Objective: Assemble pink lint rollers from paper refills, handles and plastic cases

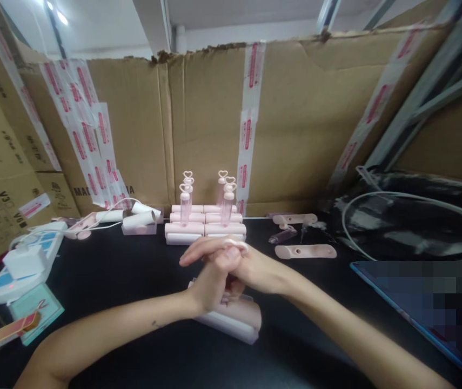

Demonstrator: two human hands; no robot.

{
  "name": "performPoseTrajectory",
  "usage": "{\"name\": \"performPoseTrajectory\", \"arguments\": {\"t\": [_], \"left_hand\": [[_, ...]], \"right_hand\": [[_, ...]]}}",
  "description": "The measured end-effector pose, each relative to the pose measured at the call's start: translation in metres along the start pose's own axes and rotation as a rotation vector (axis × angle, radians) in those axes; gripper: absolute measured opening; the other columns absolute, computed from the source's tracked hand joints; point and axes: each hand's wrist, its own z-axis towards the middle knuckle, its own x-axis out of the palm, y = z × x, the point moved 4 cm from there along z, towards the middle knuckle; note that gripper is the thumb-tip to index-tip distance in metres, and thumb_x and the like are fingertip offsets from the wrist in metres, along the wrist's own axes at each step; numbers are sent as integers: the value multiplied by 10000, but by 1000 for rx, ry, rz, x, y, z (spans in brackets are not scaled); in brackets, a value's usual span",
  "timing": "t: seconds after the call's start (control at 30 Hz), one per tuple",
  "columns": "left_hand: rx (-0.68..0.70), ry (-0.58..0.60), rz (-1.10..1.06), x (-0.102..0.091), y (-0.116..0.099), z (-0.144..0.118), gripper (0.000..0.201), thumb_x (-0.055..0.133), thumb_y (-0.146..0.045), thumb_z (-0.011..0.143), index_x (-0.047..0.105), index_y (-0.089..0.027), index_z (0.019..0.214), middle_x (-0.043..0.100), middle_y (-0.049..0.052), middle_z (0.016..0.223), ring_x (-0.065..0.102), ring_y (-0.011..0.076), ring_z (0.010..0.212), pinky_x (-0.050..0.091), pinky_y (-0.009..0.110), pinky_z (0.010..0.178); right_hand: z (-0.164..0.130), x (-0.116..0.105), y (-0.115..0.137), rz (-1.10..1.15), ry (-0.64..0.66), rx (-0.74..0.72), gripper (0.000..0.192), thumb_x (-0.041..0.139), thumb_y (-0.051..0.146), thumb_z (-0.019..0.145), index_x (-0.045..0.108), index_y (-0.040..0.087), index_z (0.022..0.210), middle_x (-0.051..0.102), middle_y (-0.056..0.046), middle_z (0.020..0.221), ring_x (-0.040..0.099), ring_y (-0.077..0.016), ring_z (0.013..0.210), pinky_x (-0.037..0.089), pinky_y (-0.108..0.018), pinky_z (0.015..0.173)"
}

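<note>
My left hand [211,282] and my right hand [250,266] overlap at the middle of the black table. The right hand lies across the top, palm down, with its fingers stretched out to the left. The left hand is closed below it, its thumb up against the right hand; what its fingers hold is hidden. A whitish-pink curved piece [236,245] shows at the top of the hands, too blurred to name. Under and beside them lies a pink cylinder unit with a white roll [234,323], partly covered by the left hand.
Behind the hands stand several pink-and-white roller units [185,229] and clear tubes with heart-shaped tops [226,208]. Pink flat parts [306,252] lie right. At left are white rolls [139,220], a power strip [50,254] and a teal box [38,310]. Cardboard [206,129] walls the back.
</note>
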Motion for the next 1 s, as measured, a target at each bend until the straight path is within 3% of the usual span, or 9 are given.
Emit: {"name": "performPoseTrajectory", "arguments": {"t": [0.13, 0.23, 0.3, 0.43, 0.6, 0.7, 0.8, 0.9, 1.0], "left_hand": [[151, 213, 55, -8, 4, 3, 590, 596, -759, 527, 427, -197, 470, 299, -67, 373, 275, 56, 311, 240, 217, 354], [172, 327, 39, -14, 5, 8, 707, 443, -887, 489, 473, -181, 502, 318, -64, 377, 288, 61, 314, 268, 222, 363], [119, 321, 22, -16, 7, 11, 751, 317, -917, 519, 464, -180, 496, 311, -59, 353, 280, 67, 298, 266, 229, 355], [66, 232, 13, -15, 12, 14, 727, 310, -894, 552, 448, -183, 487, 316, -51, 322, 312, 81, 284, 270, 223, 351], [124, 237, 41, -17, 7, 13, 733, 221, -866, 633, 448, -186, 480, 357, -28, 330, 351, 104, 308, 305, 233, 373], [235, 268, 464, -25, -16, 1, 704, 391, -829, 629, 597, -160, 705, 605, 61, 664, 566, 197, 632, 465, 308, 608], [309, 276, 1066, -36, -32, -17, 837, 774, -629, 388, 567, -196, 1074, 560, 105, 1113, 492, 318, 1032, 380, 434, 937], [225, 251, 1317, -52, -25, -35, 761, 798, -494, 484, 517, -209, 1131, 539, 86, 1113, 504, 301, 1010, 402, 425, 919], [196, 212, 1395, -72, -14, -47, 505, 694, -380, 685, 509, -220, 1127, 545, 60, 1091, 536, 238, 975, 428, 362, 898]], "right_hand": [[-4, -7, -6, 46, -88, -56, 500, 409, 548, 872, 497, 239, 1256, 585, -82, 1165, 579, -232, 1041, 546, -290, 677], [-16, -17, -12, 167, -174, -199, 642, 197, 652, 880, 448, 231, 1295, 567, -97, 1195, 537, -240, 1115, 477, -382, 879], [-26, -23, -18, 111, -238, -275, 632, 222, 655, 877, 508, 218, 1231, 565, -97, 1203, 524, -242, 1128, 416, -396, 954], [-38, -22, -27, -116, -357, -341, 530, 567, 570, 784, 558, 193, 1155, 577, -94, 1158, 525, -245, 1099, 398, -364, 963], [-32, -7, -30, -151, -471, -359, 344, 537, 450, 853, 604, 197, 1077, 578, -61, 973, 558, -192, 945, 446, -300, 872], [-31, -3, -32, -174, -441, -354, 343, 493, 442, 881, 592, 209, 1113, 559, -67, 1014, 542, -198, 995, 443, -303, 889], [-45, -8, -24, -228, -443, -373, 506, 441, 483, 894, 394, 228, 1329, 433, -105, 1316, 405, -246, 1235, 358, -381, 1020], [-75, -15, -1, -419, -533, -458, 422, 384, 396, 931, 363, 265, 1331, 446, -103, 1326, 432, -233, 1223, 398, -380, 992], [-114, -3, 16, -829, -537, -656, 308, 500, 246, 883, 525, 300, 1185, 641, -51, 1014, 613, -186, 902, 503, -299, 809]]}}
